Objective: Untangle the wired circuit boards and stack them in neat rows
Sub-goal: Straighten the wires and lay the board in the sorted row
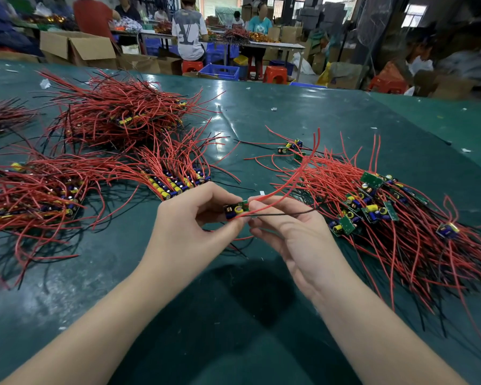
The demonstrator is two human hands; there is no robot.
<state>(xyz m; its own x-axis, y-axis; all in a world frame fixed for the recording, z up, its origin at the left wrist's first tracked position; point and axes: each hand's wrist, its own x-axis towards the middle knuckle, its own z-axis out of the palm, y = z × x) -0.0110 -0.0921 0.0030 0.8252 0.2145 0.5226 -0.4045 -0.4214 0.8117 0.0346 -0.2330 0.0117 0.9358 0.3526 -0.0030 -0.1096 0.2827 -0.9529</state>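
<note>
My left hand (195, 232) pinches a small green circuit board (236, 209) with yellow and blue capacitors, held above the table's middle. My right hand (292, 232) pinches the board's red and black wires (278, 202) just right of it; the red wires arc up to the right. A tangled heap of wired boards (378, 207) lies to the right. Just beyond my left hand a neat row of boards (178, 183) lies with its wires fanned away from me. More stacked boards (39, 198) sit at the left.
A big bundle of red-wired boards (117, 115) lies at the far left of the green table (261, 112). A few loose boards (292, 147) rest beyond the heap. People sit at other tables behind, among cardboard boxes, blue crates and red stools.
</note>
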